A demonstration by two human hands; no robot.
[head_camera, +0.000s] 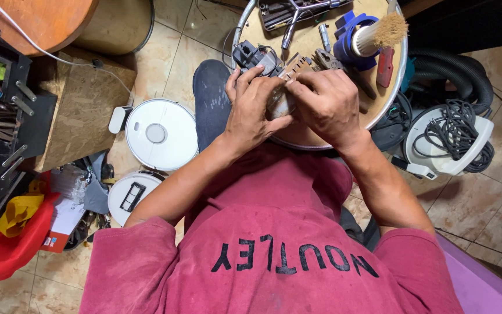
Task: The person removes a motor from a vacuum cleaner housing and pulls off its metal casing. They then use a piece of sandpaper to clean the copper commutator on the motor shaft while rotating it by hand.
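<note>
My left hand (253,107) and my right hand (327,103) meet over the near edge of a round wooden work table (321,131) with a metal rim. Between them they grip a small grey-and-beige part (290,78) with a toothed, comb-like edge; most of it is hidden by my fingers. A dark motor-like module (254,56) with wires lies just beyond my left fingertips. My knee in dark trousers (210,99) sits under my left forearm.
On the table lie a straw brush in a blue holder (373,35), a red-handled tool (385,67), pliers (327,58) and metal tools (291,17). Two white robot vacuums (161,135) (132,195) rest on the tiled floor at left, a cabled white unit (448,136) at right.
</note>
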